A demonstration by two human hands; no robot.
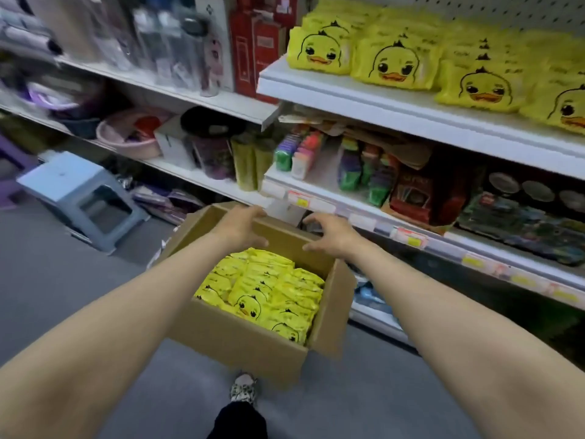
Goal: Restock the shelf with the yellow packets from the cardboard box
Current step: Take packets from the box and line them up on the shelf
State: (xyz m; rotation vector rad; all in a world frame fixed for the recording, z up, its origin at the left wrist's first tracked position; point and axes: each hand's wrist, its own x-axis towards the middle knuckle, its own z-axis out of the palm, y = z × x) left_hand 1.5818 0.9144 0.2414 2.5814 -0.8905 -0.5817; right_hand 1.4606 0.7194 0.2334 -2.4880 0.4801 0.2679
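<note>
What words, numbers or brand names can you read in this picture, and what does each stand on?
Nothing can be read for certain.
Shelved yellow packets: small print above the duck face, blurred.
Boxed yellow packets, in the cardboard box: print too small.
Price tags: blurred.
Red boxes: labels blurred.
Red pack: lettering blurred.

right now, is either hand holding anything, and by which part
No yellow packet is held. The left hand seems to grip the cardboard box by its far rim, thumb inside; the right hand hovers beside it, fingers loosely curled, holding nothing.
</note>
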